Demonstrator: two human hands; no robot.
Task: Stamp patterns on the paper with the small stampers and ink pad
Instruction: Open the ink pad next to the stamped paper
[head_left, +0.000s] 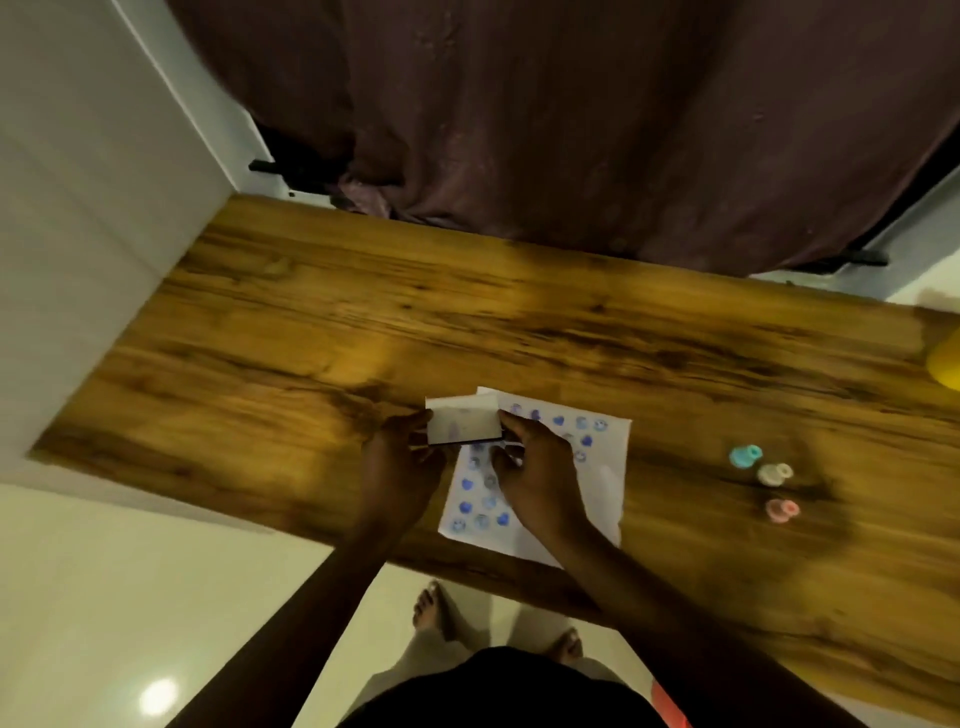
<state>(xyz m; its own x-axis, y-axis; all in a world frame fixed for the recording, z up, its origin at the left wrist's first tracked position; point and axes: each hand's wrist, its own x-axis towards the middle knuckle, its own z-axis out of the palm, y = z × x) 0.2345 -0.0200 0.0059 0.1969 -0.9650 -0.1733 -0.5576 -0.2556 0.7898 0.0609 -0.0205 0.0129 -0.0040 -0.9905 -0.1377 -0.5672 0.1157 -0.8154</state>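
A white paper (597, 483) covered with several blue stamped marks lies on the wooden table near its front edge. Both hands hold a small rectangular ink pad (464, 425) just above the paper's far left corner. My left hand (400, 467) grips its left end and my right hand (535, 467) grips its right end; its lid looks lifted open. Three small stampers lie to the right of the paper: a teal stamper (745, 456), a whitish stamper (774, 474) and a pink stamper (781, 510). The frame is blurred.
The wooden table (311, 338) runs from left to right. A dark brown curtain (571, 130) hangs behind it and a white wall (78, 182) stands at its left. A yellow object (945, 364) sits at the far right edge. My bare feet (436, 608) stand on pale floor.
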